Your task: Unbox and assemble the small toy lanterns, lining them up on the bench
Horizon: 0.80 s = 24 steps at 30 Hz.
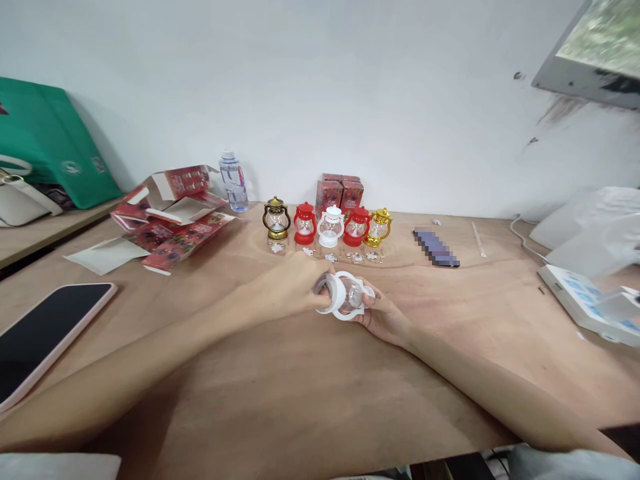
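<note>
My left hand (305, 283) is closed on the white round base end of a small lantern. My right hand (380, 315) grips the other end of this white lantern (353, 296), which lies tilted on its side between my hands, above the table. Its clear middle shows between the white side arms. Behind my hands stand a bronze lantern (277, 219), a red lantern (305, 224), a white lantern (331, 227), a second red lantern (357, 227) and a gold lantern (379, 228), in a row. Small flat pieces (355, 257) lie before them.
Small red boxes (329, 196) stand by the wall. Opened cartons (175, 220), a water bottle (233, 181) and a large phone (45, 333) are on the left. A blurred dark item (436, 248) and a power strip (587, 303) lie on the right of the table (280, 400).
</note>
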Each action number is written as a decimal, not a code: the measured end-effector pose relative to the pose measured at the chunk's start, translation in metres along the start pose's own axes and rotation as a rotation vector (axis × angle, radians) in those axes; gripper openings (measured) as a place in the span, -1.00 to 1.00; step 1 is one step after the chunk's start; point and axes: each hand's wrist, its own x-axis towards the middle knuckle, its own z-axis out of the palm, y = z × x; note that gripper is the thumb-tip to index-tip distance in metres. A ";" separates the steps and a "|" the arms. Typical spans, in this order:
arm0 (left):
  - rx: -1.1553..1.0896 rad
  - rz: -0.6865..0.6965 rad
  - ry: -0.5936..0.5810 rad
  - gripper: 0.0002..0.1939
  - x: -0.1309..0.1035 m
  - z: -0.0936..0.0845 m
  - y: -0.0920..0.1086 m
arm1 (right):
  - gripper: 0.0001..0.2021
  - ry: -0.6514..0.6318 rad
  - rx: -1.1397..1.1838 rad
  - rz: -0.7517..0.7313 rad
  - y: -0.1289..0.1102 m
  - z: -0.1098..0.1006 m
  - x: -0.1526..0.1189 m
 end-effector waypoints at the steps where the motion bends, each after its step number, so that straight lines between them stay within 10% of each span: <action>1: -0.003 0.003 0.004 -0.80 0.000 0.000 0.000 | -0.55 0.000 0.002 0.000 0.000 0.000 0.000; 24: -0.371 0.096 -0.117 -0.78 0.003 -0.012 -0.018 | -0.53 -0.008 0.022 0.010 0.002 -0.003 0.001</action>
